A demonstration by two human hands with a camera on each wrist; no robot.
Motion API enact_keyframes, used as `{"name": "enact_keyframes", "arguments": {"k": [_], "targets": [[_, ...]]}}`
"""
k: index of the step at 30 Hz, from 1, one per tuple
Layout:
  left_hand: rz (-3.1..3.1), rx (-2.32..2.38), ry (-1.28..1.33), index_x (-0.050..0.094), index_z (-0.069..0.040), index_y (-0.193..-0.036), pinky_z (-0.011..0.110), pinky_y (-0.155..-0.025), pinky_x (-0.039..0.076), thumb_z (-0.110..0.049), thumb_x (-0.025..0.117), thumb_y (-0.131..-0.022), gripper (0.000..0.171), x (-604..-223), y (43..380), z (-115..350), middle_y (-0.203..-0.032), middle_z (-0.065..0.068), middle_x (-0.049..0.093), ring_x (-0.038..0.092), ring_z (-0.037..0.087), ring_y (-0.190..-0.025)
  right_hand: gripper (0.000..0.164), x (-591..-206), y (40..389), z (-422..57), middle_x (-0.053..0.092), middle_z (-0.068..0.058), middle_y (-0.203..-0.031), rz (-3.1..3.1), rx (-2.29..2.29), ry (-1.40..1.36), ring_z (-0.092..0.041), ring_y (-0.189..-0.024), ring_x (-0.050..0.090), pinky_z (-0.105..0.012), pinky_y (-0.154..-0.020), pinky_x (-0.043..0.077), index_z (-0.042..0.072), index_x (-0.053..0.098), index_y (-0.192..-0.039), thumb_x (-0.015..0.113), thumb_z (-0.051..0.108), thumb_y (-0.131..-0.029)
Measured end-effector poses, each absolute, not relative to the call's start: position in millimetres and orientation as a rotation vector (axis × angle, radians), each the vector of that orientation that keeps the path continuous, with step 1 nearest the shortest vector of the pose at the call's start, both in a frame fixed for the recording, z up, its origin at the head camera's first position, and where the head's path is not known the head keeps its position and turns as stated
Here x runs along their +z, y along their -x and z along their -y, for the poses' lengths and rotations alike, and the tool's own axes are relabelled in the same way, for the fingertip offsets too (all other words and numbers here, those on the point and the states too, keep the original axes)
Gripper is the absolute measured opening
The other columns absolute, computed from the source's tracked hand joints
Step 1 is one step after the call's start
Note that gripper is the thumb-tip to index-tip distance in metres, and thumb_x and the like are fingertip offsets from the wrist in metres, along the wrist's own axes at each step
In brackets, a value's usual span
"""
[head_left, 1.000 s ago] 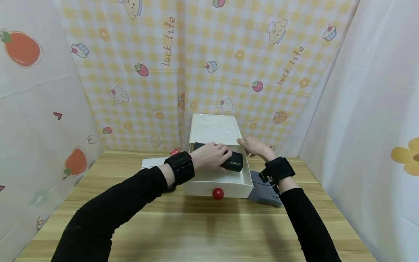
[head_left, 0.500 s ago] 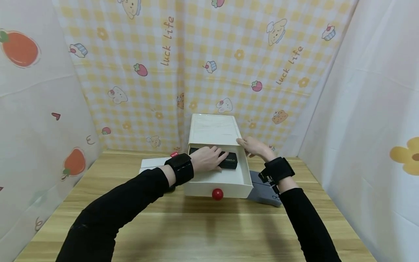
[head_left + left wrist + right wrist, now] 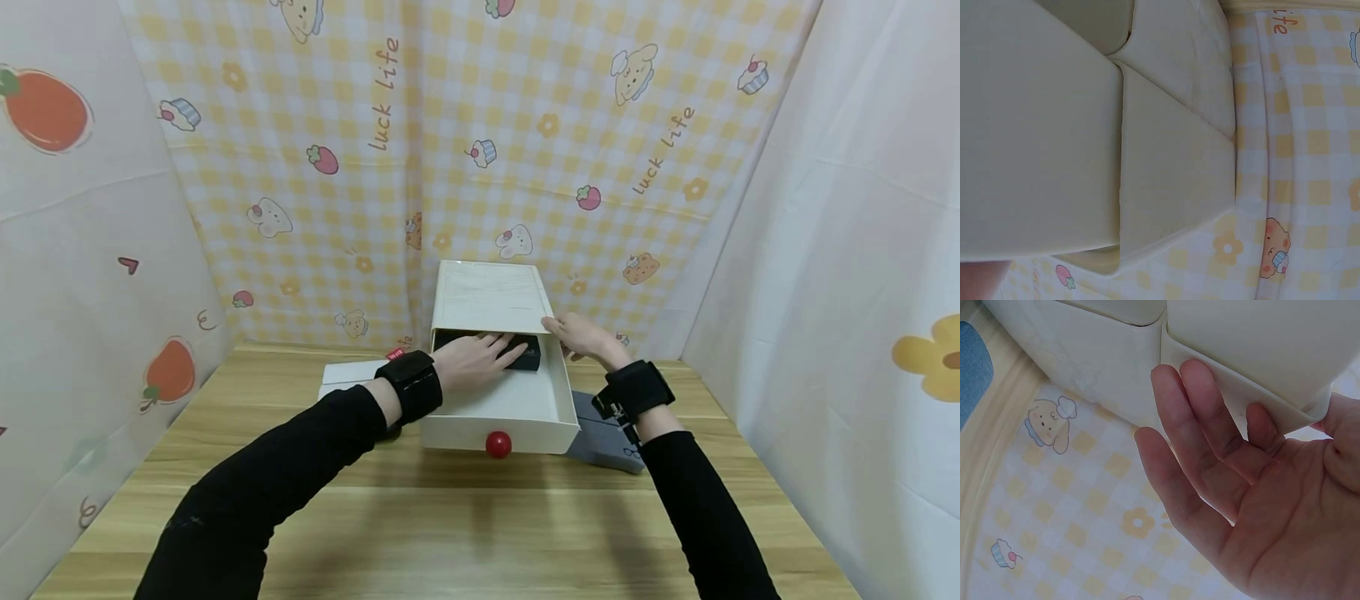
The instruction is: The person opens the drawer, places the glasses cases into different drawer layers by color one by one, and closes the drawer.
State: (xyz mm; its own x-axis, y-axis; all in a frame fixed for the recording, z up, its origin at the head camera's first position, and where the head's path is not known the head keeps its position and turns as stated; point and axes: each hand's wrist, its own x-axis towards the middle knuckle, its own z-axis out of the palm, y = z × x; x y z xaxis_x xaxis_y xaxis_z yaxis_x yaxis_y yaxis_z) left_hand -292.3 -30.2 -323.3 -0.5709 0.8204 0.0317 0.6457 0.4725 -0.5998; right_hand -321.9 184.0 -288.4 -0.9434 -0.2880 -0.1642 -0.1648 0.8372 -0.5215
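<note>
Reaching in from 8 o'clock over the extended drawer [image 3: 459,433], the left hand [image 3: 472,361] lies on a black case [image 3: 531,355] with its visible fingers spread and fairly straight; the thumb is hidden, so a pinch underneath cannot be ruled out. The case lies crosswise at the drawer's 12 o'clock end, right at the mouth of the white housing [image 3: 491,293], its middle covered by the hand. At 2 o'clock the right hand [image 3: 587,335] touches the housing's front corner, most fingers long and relaxed along the side wall. The red knob [image 3: 498,444] faces 6 o'clock, and a grey pouch [image 3: 600,437] lies outside at 4 o'clock.

The step in hand seems to be settling the case under the housing's front lip. Done well, the left fingers would bear evenly toward 12 o'clock, keeping the case flat and square so neither end catches the side walls, with knuckles low beneath the lip. The right hand serves best as a light, steady brace, clear of the gap between drawer and housing.
</note>
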Motion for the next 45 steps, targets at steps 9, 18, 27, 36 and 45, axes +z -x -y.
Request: {"name": "enact_keyframes", "arguments": {"k": [9, 18, 27, 36, 45], "targets": [[2.542, 0.501, 1.292, 0.031, -0.014, -0.149, 0.031, -0.094, 0.051, -0.012, 0.042, -0.101, 0.049, -315, 293, 37, -0.15, 0.009, 0.041, 0.05, 0.021, -0.131, 0.055, -292, 322, -183, 0.062, -0.023, -0.102, -2.773, -0.759, 0.331, -0.028, -0.088, 0.064, -0.043, -0.08, 0.053, -0.006, 0.043, -0.137, 0.025, 0.034, -0.104], [2.695, -0.07, 1.245, 0.051, -0.014, -0.136, 0.037, -0.092, 0.052, -0.024, 0.05, -0.099, 0.038, -307, 283, 60, -0.133, 0.007, 0.058, 0.06, 0.022, -0.116, 0.052, -290, 322, -184, 0.057, -0.014, -0.083, -2.794, -0.76, 0.351, -0.023, -0.079, 0.061, -0.041, -0.074, 0.054, -0.008, 0.049, -0.129, 0.027, 0.032, -0.104], [2.263, -0.528, 1.126, 0.068, -0.004, -0.107, 0.028, -0.07, 0.053, -0.009, 0.055, -0.094, 0.019, -326, 275, 107, -0.097, 0.006, 0.07, 0.064, 0.013, -0.08, 0.054, -290, 322, -184, 0.061, -0.025, -0.107, -2.782, -0.77, 0.384, -0.028, -0.088, 0.064, -0.045, -0.079, 0.053, -0.007, 0.046, -0.134, 0.025, 0.033, -0.104], [2.09, -0.614, 1.041, 0.065, 0.0, -0.108, 0.03, -0.077, 0.054, -0.004, 0.062, -0.089, 0.019, -351, 275, 131, -0.106, 0.012, 0.065, 0.063, 0.022, -0.096, 0.053, -291, 323, -184, 0.062, -0.024, -0.102, -2.771, -0.765, 0.39, -0.027, -0.087, 0.064, -0.046, -0.081, 0.053, -0.007, 0.045, -0.134, 0.025, 0.032, -0.105], [2.338, -0.552, 0.865, 0.058, -0.003, -0.119, 0.036, -0.081, 0.053, -0.012, 0.064, -0.09, 0.031, -388, 281, 166, -0.113, 0.012, 0.062, 0.062, 0.025, -0.104, 0.053, -290, 321, -183, 0.062, -0.023, -0.1, -2.773, -0.788, 0.36, -0.025, -0.084, 0.063, -0.045, -0.08, 0.052, -0.007, 0.046, -0.134, 0.026, 0.032, -0.104]]}}
